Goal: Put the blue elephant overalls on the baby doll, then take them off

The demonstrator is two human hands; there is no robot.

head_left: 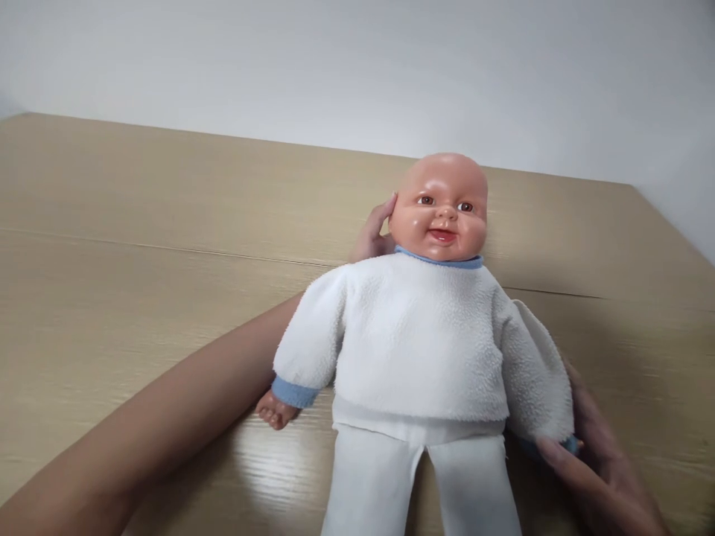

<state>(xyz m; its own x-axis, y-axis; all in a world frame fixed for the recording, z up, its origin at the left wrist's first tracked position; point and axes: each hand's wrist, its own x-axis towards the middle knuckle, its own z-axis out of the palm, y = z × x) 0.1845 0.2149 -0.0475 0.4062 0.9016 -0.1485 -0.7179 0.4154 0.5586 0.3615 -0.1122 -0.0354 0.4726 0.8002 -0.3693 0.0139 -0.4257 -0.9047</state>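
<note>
A baby doll point(421, 342) with a bald plastic head, a white fleece top with blue trim and white trousers faces me, with its head raised off the table. My left hand point(375, 232) cradles the head from behind; its thumb lies against the side, and the other fingers are mostly hidden. Near the cuff of the doll's sleeve point(539, 380) on the right, my right hand point(600, 454) grips the arm, thumb in front and fingers behind. The doll's other hand point(276, 411) hangs loose beside my left forearm. Its feet are out of frame.
A light wood-grain table point(139, 298) lies beneath the doll, with a thin seam running across it. Behind its far edge stands a plain pale wall point(279, 67).
</note>
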